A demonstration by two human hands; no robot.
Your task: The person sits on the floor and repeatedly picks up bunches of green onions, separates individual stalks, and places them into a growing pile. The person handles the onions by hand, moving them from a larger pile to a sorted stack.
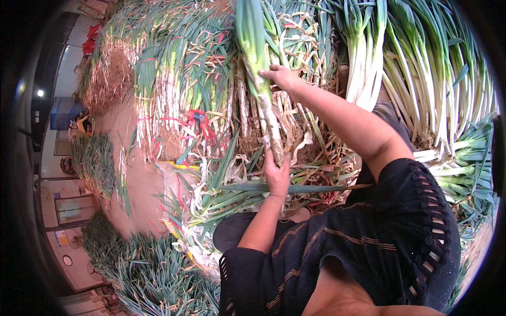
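Observation:
A thick green onion stalk [272,128] runs lengthwise in front of me, green leaves away from me and the root end near me. My left hand [276,175] is closed around its root end. Farther up, where white turns to green, my right hand [280,77] holds the same stalk, with some fingers hidden behind it. Dirty outer skin covers the stalk's lower part. Under my hands lie discarded leaves and peelings [237,197], and a long green leaf [308,188] crosses near my left wrist.
Unpeeled green onion bundles [166,87] with roots and red ties stand beyond. On the right lean cleaned white-stemmed green onions [361,67], and more lie [466,173] beside me. Another green onion pile [158,272] covers the lower left. Concrete floor [138,185] shows on the left.

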